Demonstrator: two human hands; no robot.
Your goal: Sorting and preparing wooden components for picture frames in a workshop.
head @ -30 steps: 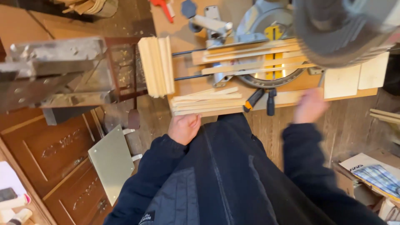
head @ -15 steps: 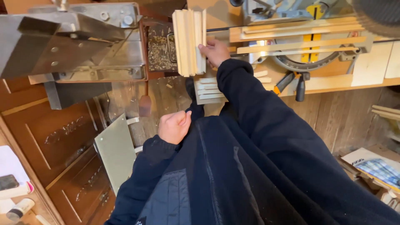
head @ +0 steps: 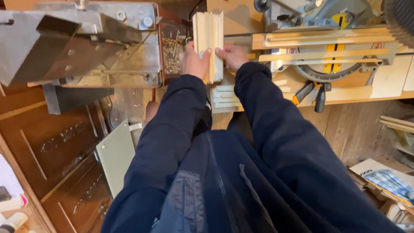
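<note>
We find both hands gripping the upright bundle of wood strips [head: 208, 41] at the tabletop's [head: 388, 92] far left: left hand [head: 194, 62] and right hand [head: 233, 56] pressing its sides. More strips [head: 226, 97] lie stacked nearer, ungathered.

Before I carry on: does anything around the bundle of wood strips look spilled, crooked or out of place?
Wood shavings lie piled in the dark box just left of the bundle of wood strips, which the left hand and right hand clasp. Below it, short offcuts are stacked unevenly at the bench edge. Nothing looks damaged.
</note>
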